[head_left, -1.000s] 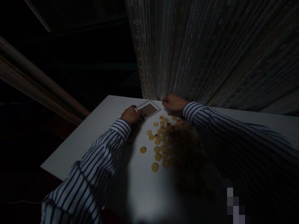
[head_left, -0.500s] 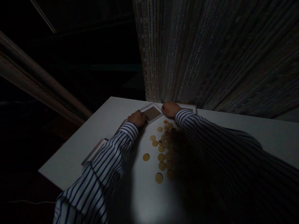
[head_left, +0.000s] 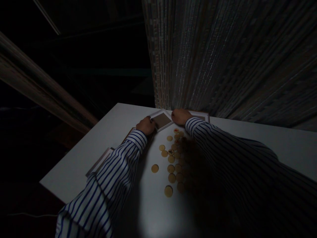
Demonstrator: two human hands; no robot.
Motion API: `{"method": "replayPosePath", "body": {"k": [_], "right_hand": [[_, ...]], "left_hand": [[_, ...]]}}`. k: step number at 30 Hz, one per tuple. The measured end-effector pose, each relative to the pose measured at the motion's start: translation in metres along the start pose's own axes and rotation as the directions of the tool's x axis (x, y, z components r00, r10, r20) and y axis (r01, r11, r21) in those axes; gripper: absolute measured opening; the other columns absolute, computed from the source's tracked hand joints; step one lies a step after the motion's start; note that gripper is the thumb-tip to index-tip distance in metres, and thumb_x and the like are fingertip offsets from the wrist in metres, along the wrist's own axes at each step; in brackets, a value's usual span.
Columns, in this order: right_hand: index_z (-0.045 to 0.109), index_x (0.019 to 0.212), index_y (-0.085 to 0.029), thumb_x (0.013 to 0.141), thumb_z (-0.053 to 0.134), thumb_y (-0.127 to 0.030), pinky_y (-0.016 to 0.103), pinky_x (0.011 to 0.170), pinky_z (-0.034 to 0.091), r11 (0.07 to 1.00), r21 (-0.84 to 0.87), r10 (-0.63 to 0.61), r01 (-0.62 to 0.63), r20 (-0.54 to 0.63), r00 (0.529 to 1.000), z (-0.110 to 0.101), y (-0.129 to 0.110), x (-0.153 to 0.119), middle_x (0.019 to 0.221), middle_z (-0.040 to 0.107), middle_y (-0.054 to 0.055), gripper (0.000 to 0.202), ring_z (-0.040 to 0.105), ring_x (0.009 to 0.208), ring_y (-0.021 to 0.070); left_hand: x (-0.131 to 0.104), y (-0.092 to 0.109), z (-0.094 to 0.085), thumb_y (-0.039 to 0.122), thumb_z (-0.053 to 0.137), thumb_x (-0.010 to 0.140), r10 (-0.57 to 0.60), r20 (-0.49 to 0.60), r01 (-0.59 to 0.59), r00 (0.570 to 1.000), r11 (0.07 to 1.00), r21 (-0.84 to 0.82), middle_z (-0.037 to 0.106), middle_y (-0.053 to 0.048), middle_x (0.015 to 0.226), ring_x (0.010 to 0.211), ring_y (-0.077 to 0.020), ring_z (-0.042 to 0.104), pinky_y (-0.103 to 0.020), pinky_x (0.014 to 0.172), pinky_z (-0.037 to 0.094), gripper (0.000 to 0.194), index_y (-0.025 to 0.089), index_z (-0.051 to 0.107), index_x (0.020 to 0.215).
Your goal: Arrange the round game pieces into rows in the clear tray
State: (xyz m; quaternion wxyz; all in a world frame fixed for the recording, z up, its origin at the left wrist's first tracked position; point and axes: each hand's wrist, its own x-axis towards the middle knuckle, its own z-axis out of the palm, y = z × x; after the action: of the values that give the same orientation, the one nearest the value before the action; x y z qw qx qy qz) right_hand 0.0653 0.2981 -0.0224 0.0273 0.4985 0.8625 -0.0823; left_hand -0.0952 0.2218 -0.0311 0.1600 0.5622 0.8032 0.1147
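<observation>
A white-rimmed picture frame [head_left: 161,121] with a plain grey-brown middle lies between my hands at the far side of the table. My left hand [head_left: 145,126] is closed on its left edge, the thumb over the rim. My right hand [head_left: 181,117] is curled at its right corner with the fingers tucked in. Nearer to me, several round wooden Chinese chess pieces [head_left: 170,168] are scattered. One piece with a red mark [head_left: 176,131] lies just below the frame, and another shows a black character [head_left: 170,152]. My right arm's shadow darkens the pieces on the right.
A second white-edged frame [head_left: 205,115] lies behind my right wrist. A brown-edged thing [head_left: 128,135] shows partly under my left wrist, and another pale frame [head_left: 99,161] beside my left forearm. A patterned curtain [head_left: 188,59] hangs along the far edge of the white table [head_left: 260,132].
Both hands keep their places at the frame. The view has shifted very slightly, and the shadow over the right-hand pieces looks a little deeper.
</observation>
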Motion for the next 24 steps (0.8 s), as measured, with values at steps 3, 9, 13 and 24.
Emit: {"method": "replayPosePath", "body": {"k": [3,9,13,24], "right_hand": [[0.066,0.105,-0.012,0.084,0.041,-0.024,0.033,0.077,0.045,1.000,0.006,-0.006,0.006,-0.012,1.000,-0.007,-0.001,-0.005,0.110,0.064,0.019,0.035,0.061,0.099,0.0280],[0.066,0.106,-0.011,0.083,0.040,-0.023,0.031,0.076,0.045,1.000,0.017,-0.010,0.010,-0.033,0.999,-0.022,-0.002,-0.013,0.109,0.065,0.019,0.036,0.061,0.098,0.0263],[0.065,0.106,-0.011,0.083,0.040,-0.023,0.029,0.075,0.045,1.000,0.022,-0.009,0.010,-0.051,0.999,-0.032,-0.003,-0.020,0.108,0.065,0.018,0.036,0.061,0.097,0.0250],[0.066,0.105,-0.011,0.084,0.038,-0.025,0.028,0.075,0.043,0.999,0.032,-0.025,0.029,-0.112,0.993,-0.054,-0.006,-0.046,0.108,0.065,0.017,0.037,0.061,0.096,0.0241]], "left_hand": [[-0.001,0.000,-0.003,0.032,0.043,0.084,0.008,-0.027,-0.009,1.000,0.999,-0.050,0.061,-0.015,0.117,0.104,-0.0245,0.059,-0.031,0.082,0.045,0.041,0.014,0.050,0.119],[-0.006,0.001,-0.014,0.029,0.044,0.084,0.023,-0.075,-0.034,0.997,0.989,-0.147,0.062,-0.014,0.116,0.099,-0.0195,0.062,-0.025,0.081,0.045,0.044,0.012,0.046,0.125],[-0.014,0.004,-0.024,0.024,0.045,0.083,0.038,-0.105,-0.058,0.994,0.978,-0.202,0.064,-0.014,0.113,0.097,-0.0193,0.063,-0.026,0.082,0.045,0.043,0.010,0.046,0.124],[-0.031,0.008,-0.036,0.022,0.049,0.082,0.069,-0.206,-0.139,0.976,0.928,-0.345,0.065,-0.015,0.110,0.091,-0.0201,0.064,-0.029,0.079,0.047,0.040,0.009,0.049,0.120]]}}
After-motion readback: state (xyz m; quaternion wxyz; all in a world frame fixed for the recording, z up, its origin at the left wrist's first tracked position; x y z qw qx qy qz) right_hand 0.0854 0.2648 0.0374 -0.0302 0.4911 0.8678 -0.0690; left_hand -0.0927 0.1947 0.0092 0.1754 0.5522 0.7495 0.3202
